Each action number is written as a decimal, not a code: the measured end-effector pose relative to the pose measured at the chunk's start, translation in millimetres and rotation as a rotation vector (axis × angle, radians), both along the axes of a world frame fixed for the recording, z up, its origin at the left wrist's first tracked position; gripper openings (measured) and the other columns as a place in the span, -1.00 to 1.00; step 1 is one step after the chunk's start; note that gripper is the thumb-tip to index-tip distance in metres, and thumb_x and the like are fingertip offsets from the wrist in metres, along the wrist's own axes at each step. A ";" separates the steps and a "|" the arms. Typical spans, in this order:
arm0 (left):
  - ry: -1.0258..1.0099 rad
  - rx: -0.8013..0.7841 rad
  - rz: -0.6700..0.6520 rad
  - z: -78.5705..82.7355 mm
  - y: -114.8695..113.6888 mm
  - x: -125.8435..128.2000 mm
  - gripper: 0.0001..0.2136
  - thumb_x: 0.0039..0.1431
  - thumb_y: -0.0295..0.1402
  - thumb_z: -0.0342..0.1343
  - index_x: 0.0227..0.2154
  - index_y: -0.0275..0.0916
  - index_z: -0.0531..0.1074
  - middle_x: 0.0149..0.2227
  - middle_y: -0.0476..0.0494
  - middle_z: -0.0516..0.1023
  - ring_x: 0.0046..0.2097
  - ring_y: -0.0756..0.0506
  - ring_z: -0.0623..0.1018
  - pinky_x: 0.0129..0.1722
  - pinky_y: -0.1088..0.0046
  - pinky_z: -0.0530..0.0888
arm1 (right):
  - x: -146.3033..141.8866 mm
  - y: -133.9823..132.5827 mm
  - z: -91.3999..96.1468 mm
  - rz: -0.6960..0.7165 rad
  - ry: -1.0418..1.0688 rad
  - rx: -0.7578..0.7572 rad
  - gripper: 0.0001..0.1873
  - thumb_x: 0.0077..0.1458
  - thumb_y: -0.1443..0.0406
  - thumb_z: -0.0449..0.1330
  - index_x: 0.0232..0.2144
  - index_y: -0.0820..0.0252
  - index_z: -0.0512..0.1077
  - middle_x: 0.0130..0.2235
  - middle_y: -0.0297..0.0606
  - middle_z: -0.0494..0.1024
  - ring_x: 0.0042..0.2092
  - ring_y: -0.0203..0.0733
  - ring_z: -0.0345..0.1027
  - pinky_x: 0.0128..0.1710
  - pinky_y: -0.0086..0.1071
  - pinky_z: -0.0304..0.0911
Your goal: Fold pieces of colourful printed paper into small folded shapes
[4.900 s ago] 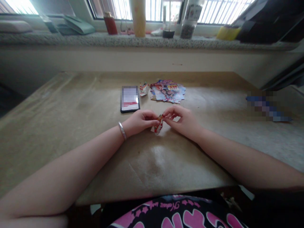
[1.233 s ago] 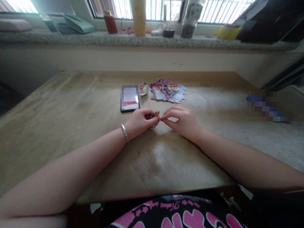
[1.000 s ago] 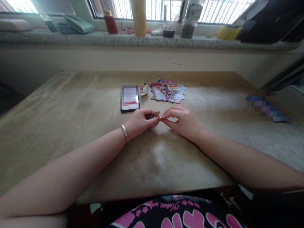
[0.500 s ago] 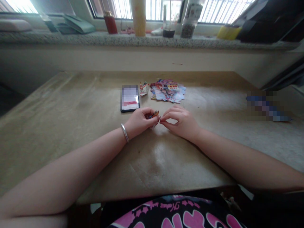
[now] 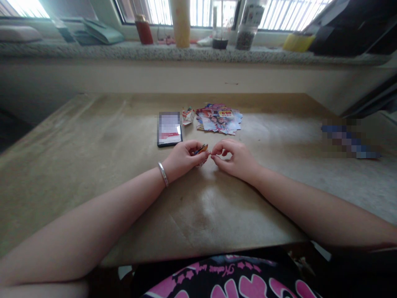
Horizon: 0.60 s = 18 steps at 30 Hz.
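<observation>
My left hand (image 5: 185,159), with a silver bangle on its wrist, is closed around a small folded piece of colourful printed paper (image 5: 202,149). Much of that paper is hidden by the fingers; orange, dark and white-red parts show. Close to the left fingertips, my right hand (image 5: 238,158) makes a pinch with thumb and forefinger, its other fingers curled. A tiny bit of something shows at the pinch, too small to make out. Both hands rest low over the middle of the table.
Beyond my left hand lies a dark-framed tablet or phone (image 5: 169,130). A folded paper piece (image 5: 187,116) stands beside it, left of a pile of printed flyers (image 5: 219,120). A blurred blue strip (image 5: 350,141) lies at the right. Bottles and jars line the granite windowsill (image 5: 192,53).
My right hand has shifted slightly to the right, and its fingers have curled in more. My left hand keeps the folded printed paper in the same spot.
</observation>
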<state>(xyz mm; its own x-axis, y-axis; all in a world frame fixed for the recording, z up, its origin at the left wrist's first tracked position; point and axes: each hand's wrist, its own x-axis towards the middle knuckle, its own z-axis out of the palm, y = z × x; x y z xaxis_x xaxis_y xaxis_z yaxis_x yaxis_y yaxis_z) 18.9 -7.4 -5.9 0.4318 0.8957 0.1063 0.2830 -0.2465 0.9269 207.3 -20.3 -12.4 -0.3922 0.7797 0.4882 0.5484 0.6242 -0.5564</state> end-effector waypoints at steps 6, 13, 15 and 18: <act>-0.013 0.000 -0.007 -0.4 0.8 0.1 -0.79 -0.02 -0.24 0.16 -0.51 -0.31 0.36 -0.56 0.03 0.40 -0.54 0.09 0.35 -0.55 0.60 0.29 | -2.5 0.1 0.3 -0.016 0.048 -0.099 -0.94 -0.01 0.30 0.21 -0.44 0.18 0.45 -0.43 -0.31 0.51 -0.38 -0.28 0.34 -0.40 -0.40 0.28; -0.019 -0.015 -0.007 0.1 0.2 0.4 -0.76 -0.03 -0.21 0.17 -0.52 -0.30 0.34 -0.56 0.02 0.40 -0.54 0.08 0.35 -0.55 0.59 0.29 | -5.1 -1.1 0.8 -0.049 0.060 -0.112 -0.93 -0.01 0.31 0.21 -0.48 0.20 0.46 -0.47 -0.31 0.51 -0.40 -0.29 0.35 -0.41 -0.41 0.27; -0.030 -0.020 -0.009 0.0 0.3 0.8 -0.76 -0.03 -0.21 0.17 -0.52 -0.30 0.33 -0.56 0.03 0.40 -0.54 0.09 0.35 -0.55 0.59 0.29 | -5.9 -1.7 0.9 -0.056 0.067 -0.127 -0.93 -0.02 0.31 0.21 -0.48 0.20 0.45 -0.47 -0.31 0.51 -0.41 -0.29 0.34 -0.40 -0.41 0.27; -0.026 -0.010 -0.008 -1.3 0.9 0.9 -0.76 -0.03 -0.22 0.16 -0.53 -0.30 0.34 -0.56 0.03 0.39 -0.54 0.09 0.34 -0.55 0.59 0.29 | -6.9 -2.5 1.3 -0.069 0.069 -0.155 -0.92 -0.02 0.30 0.21 -0.49 0.19 0.44 -0.47 -0.32 0.50 -0.41 -0.30 0.33 -0.40 -0.41 0.26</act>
<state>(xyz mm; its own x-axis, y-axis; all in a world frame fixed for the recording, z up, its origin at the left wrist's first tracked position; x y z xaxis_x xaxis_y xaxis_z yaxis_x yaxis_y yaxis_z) 19.7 -6.4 -7.2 0.4364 0.8932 0.1086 0.2572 -0.2395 0.9362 200.4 -22.8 -11.1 -0.3044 0.8719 0.3836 0.5444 0.4897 -0.6811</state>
